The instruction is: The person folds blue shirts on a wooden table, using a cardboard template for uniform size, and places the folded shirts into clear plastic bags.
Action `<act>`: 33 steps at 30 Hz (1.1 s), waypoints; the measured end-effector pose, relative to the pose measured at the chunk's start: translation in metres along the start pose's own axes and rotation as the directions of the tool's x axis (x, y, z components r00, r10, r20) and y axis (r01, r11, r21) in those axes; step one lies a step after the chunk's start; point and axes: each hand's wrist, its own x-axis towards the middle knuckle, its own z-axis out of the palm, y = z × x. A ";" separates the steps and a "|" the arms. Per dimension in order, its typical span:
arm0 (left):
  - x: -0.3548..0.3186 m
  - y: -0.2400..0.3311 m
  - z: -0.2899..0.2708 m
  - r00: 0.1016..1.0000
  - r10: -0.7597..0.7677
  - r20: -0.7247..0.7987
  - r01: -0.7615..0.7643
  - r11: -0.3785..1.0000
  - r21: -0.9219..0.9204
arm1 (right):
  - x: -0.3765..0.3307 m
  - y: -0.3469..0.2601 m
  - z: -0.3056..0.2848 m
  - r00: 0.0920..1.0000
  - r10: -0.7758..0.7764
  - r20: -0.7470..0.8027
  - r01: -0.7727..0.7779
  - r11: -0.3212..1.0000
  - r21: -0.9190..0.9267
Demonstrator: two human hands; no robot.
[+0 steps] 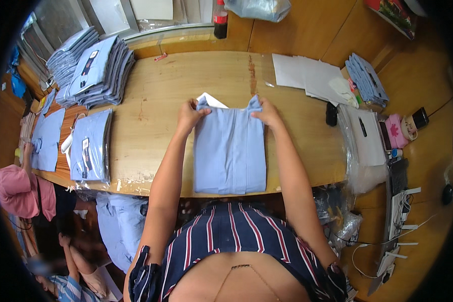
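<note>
A light blue shirt (230, 151) lies folded into a rectangle near the front edge of the wooden table. My left hand (190, 115) pinches its far left corner, and my right hand (268, 114) grips the far right corner, where the cloth bunches up. Beyond the shirt's far edge, between my hands, the tip of a white sheet (212, 101) sticks out. What lies under the shirt is hidden.
Stacks of bagged blue shirts (93, 75) stand at the far left, with another bagged shirt (90, 146) nearer. White boards (307, 75) and a black marker (362, 127) lie at right. A dark drink bottle (220, 20) stands behind the table. Two people are at the left.
</note>
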 end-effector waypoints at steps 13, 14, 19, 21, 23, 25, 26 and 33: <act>-0.093 0.041 -0.044 0.635 0.687 0.353 -0.751 0.656 0.075 | -0.137 -0.037 -0.047 0.887 -0.456 -0.068 0.460 0.885 0.067; -0.111 0.012 -0.038 0.635 0.604 0.481 -0.745 0.643 0.177 | -0.153 -0.015 -0.033 0.884 -0.467 -0.012 0.467 0.884 -0.012; -0.157 -0.007 -0.032 0.529 0.590 0.610 -0.842 0.454 0.291 | -0.202 0.015 0.000 0.866 -0.492 0.083 0.484 0.788 -0.380; -0.163 -0.006 -0.037 0.481 0.562 0.673 -0.863 0.440 0.248 | -0.211 0.009 -0.004 0.867 -0.485 0.114 0.484 0.765 -0.424; -0.176 0.004 -0.040 0.469 0.518 0.716 -0.858 0.459 0.230 | -0.221 0.002 -0.013 0.879 -0.449 0.161 0.470 0.759 -0.451; -0.190 0.021 -0.042 0.484 0.441 0.756 -0.838 0.484 0.254 | -0.225 -0.006 -0.023 0.909 -0.389 0.150 0.415 0.815 -0.404; -0.191 0.027 -0.043 0.484 0.438 0.758 -0.813 0.547 0.203 | -0.224 -0.012 -0.028 0.932 -0.341 0.119 0.361 0.869 -0.338; -0.182 0.059 -0.020 0.567 0.461 0.683 -0.613 0.790 -0.024 | -0.146 -0.077 0.005 0.977 0.037 -0.209 -0.077 0.979 -0.188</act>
